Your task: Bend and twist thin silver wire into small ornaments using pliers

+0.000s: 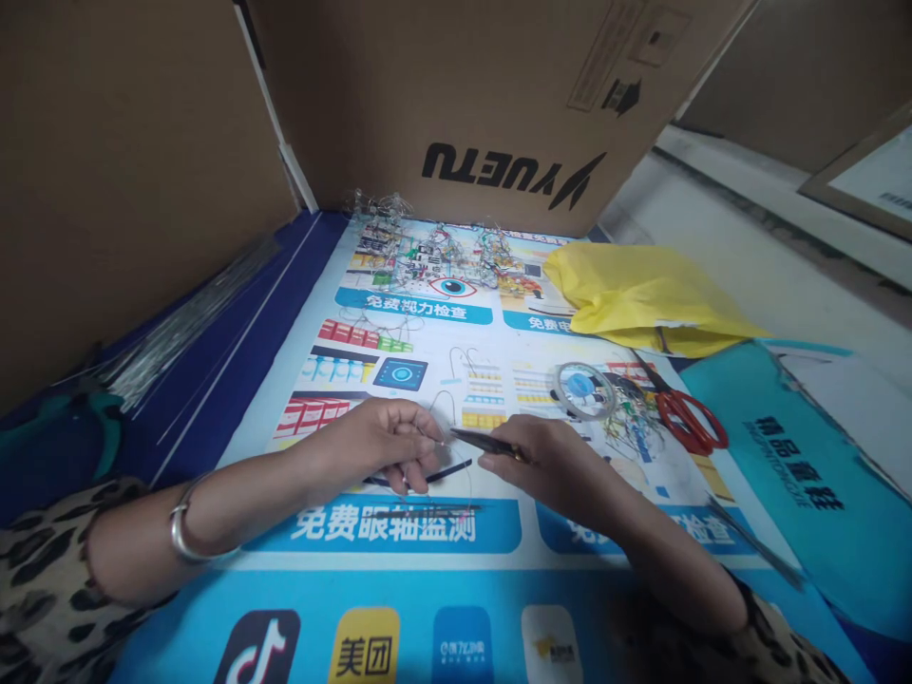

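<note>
Left hand [377,442] pinches a thin wire loop [446,407] to steady it. Right hand [560,465], closed on slim pliers [484,442], points their tip at the loop, low over the poster [427,589]. Beyond, within reach: spool [580,389], red scissors [688,420], yellow bag [641,294].

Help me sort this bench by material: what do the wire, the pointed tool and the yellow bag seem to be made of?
The wire in the left hand: thin bare metal, probably; silvery, holding a bent loop. The pointed tool in the right hand: likely metal, dark with a dull glint. The yellow bag: thin plastic film, crumpled, softly glossy.
</note>
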The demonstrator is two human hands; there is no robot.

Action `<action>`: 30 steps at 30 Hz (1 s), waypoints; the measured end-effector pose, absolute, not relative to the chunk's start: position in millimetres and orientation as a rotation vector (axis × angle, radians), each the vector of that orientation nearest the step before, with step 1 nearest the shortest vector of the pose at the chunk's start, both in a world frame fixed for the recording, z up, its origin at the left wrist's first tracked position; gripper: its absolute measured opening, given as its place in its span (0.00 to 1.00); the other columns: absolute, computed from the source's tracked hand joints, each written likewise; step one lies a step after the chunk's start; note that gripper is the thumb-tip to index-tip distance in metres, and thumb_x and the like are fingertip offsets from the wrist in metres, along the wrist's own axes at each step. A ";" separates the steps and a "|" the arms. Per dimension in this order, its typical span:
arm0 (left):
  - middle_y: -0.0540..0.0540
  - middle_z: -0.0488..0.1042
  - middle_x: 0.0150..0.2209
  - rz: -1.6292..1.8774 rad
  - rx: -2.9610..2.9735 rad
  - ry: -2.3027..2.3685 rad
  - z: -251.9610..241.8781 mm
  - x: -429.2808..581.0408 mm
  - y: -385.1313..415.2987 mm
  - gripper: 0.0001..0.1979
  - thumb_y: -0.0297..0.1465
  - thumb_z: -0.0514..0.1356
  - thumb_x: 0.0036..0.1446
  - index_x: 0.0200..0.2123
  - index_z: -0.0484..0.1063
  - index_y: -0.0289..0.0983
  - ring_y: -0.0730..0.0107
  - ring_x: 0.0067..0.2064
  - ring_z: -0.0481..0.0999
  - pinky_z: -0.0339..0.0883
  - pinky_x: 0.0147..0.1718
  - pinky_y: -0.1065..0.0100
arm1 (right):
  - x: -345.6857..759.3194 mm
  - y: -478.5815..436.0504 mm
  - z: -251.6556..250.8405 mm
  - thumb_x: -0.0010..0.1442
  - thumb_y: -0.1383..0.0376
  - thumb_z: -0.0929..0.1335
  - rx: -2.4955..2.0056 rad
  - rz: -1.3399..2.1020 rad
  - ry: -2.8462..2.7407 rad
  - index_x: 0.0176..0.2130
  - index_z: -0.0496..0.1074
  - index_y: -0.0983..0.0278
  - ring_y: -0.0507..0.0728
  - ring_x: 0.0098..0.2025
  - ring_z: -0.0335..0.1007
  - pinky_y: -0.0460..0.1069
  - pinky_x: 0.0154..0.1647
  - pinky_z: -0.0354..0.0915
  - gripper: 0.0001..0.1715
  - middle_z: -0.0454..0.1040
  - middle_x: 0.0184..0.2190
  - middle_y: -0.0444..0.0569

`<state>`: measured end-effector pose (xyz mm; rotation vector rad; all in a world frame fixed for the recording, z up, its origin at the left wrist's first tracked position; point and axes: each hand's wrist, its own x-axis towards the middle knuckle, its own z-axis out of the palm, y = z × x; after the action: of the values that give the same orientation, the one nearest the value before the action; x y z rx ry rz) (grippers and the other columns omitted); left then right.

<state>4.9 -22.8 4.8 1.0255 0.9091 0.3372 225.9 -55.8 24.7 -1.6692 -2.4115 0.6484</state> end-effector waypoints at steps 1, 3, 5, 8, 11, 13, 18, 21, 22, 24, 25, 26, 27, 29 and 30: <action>0.48 0.76 0.27 0.334 1.027 0.913 4.9 4.8 -22.7 0.12 0.35 0.63 0.48 0.35 0.69 0.36 0.73 0.24 0.75 0.63 0.21 0.74 | 226.6 -55.8 26.7 0.55 0.62 0.66 -1.671 0.676 -2.414 0.25 0.69 0.63 0.49 0.23 0.62 0.44 0.23 0.50 0.10 0.69 0.22 0.42; 0.49 0.76 0.26 0.322 1.035 0.921 5.6 4.6 -23.0 0.12 0.35 0.63 0.48 0.35 0.69 0.36 0.73 0.24 0.75 0.64 0.21 0.74 | 226.8 -55.3 27.5 0.56 0.61 0.66 -1.666 0.708 -2.418 0.25 0.69 0.63 0.49 0.23 0.62 0.44 0.23 0.49 0.10 0.69 0.22 0.42; 0.50 0.75 0.26 0.311 1.048 0.920 6.5 4.5 -23.6 0.11 0.35 0.62 0.49 0.35 0.69 0.36 0.74 0.24 0.75 0.64 0.21 0.75 | 226.1 -54.8 25.2 0.56 0.61 0.66 -1.654 0.716 -2.428 0.25 0.69 0.63 0.49 0.24 0.62 0.45 0.23 0.49 0.11 0.70 0.23 0.42; 0.50 0.75 0.26 0.297 1.072 0.921 7.5 4.7 -24.5 0.09 0.34 0.61 0.50 0.34 0.69 0.36 0.75 0.24 0.75 0.63 0.21 0.75 | 224.4 -54.5 20.2 0.57 0.60 0.66 -1.644 0.694 -2.435 0.27 0.70 0.62 0.50 0.26 0.64 0.45 0.25 0.50 0.10 0.71 0.25 0.42; 0.49 0.76 0.26 0.291 1.082 0.935 8.4 5.6 -24.8 0.08 0.33 0.61 0.50 0.33 0.69 0.35 0.75 0.24 0.75 0.63 0.21 0.75 | 222.7 -54.7 17.0 0.57 0.59 0.66 -1.629 0.670 -2.453 0.28 0.71 0.62 0.50 0.28 0.65 0.45 0.26 0.50 0.10 0.72 0.26 0.43; 0.49 0.76 0.26 0.290 1.078 0.948 9.1 6.5 -25.0 0.08 0.33 0.61 0.49 0.32 0.68 0.35 0.75 0.24 0.75 0.63 0.21 0.75 | 221.9 -54.6 16.1 0.56 0.59 0.66 -1.631 0.674 -2.462 0.29 0.71 0.62 0.51 0.28 0.65 0.45 0.26 0.50 0.10 0.72 0.26 0.43; 0.49 0.76 0.26 0.281 1.077 0.956 9.2 7.0 -25.2 0.08 0.32 0.61 0.50 0.32 0.67 0.34 0.75 0.24 0.75 0.63 0.21 0.75 | 222.5 -54.0 18.0 0.57 0.59 0.66 -1.626 0.707 -2.448 0.30 0.71 0.62 0.50 0.28 0.65 0.45 0.26 0.50 0.09 0.73 0.27 0.43; 0.48 0.76 0.27 0.281 1.084 0.939 7.6 5.9 -24.4 0.09 0.32 0.61 0.50 0.34 0.67 0.34 0.75 0.24 0.75 0.64 0.22 0.74 | 223.9 -53.6 20.9 0.57 0.58 0.65 -1.638 0.746 -2.454 0.30 0.71 0.63 0.50 0.28 0.64 0.45 0.26 0.49 0.12 0.72 0.27 0.44; 0.48 0.76 0.27 0.281 1.086 0.933 7.0 5.6 -24.2 0.09 0.32 0.61 0.50 0.34 0.67 0.34 0.75 0.24 0.75 0.64 0.22 0.74 | 224.2 -53.5 21.7 0.58 0.57 0.65 -1.643 0.757 -2.460 0.30 0.71 0.63 0.50 0.28 0.64 0.45 0.26 0.49 0.12 0.72 0.27 0.44; 0.48 0.76 0.27 0.278 1.085 0.926 6.0 5.3 -24.1 0.10 0.32 0.61 0.50 0.34 0.67 0.34 0.75 0.24 0.75 0.64 0.22 0.74 | 224.3 -53.3 22.5 0.57 0.57 0.65 -1.655 0.765 -2.473 0.30 0.71 0.63 0.50 0.28 0.64 0.45 0.26 0.49 0.13 0.72 0.27 0.45; 0.48 0.76 0.27 0.277 1.083 0.925 5.6 5.3 -24.2 0.10 0.32 0.61 0.50 0.34 0.67 0.34 0.75 0.24 0.75 0.64 0.22 0.74 | 224.2 -53.2 22.5 0.57 0.57 0.65 -1.662 0.763 -2.477 0.30 0.71 0.63 0.50 0.28 0.64 0.45 0.26 0.49 0.12 0.72 0.27 0.45; 0.49 0.76 0.27 0.276 1.082 0.926 5.3 5.4 -24.3 0.10 0.32 0.61 0.50 0.34 0.67 0.34 0.74 0.24 0.75 0.64 0.22 0.74 | 223.8 -53.1 22.4 0.57 0.57 0.65 -1.668 0.759 -2.479 0.30 0.71 0.63 0.50 0.28 0.64 0.45 0.26 0.48 0.12 0.72 0.27 0.45; 0.49 0.76 0.26 0.276 1.082 0.926 5.2 5.5 -24.4 0.10 0.32 0.61 0.50 0.35 0.67 0.34 0.74 0.24 0.75 0.64 0.22 0.74 | 223.2 -53.0 22.1 0.57 0.57 0.65 -1.673 0.757 -2.479 0.30 0.71 0.63 0.50 0.28 0.64 0.45 0.26 0.48 0.12 0.72 0.27 0.44; 0.49 0.76 0.26 0.277 1.090 0.926 5.4 5.8 -24.5 0.10 0.32 0.61 0.50 0.35 0.67 0.34 0.74 0.24 0.75 0.64 0.22 0.74 | 221.5 -52.8 21.3 0.57 0.57 0.65 -1.675 0.756 -2.477 0.30 0.71 0.63 0.50 0.29 0.64 0.45 0.26 0.48 0.12 0.72 0.27 0.44; 0.49 0.76 0.27 0.278 1.096 0.927 5.6 5.8 -24.5 0.10 0.32 0.60 0.50 0.35 0.67 0.34 0.74 0.24 0.75 0.64 0.22 0.74 | 220.6 -52.8 20.9 0.57 0.58 0.65 -1.673 0.758 -2.477 0.30 0.71 0.63 0.50 0.29 0.64 0.45 0.26 0.48 0.11 0.72 0.27 0.44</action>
<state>5.8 -24.5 5.6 1.0962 0.9267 0.2780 220.6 -52.8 20.9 -1.6733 -2.4774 0.7584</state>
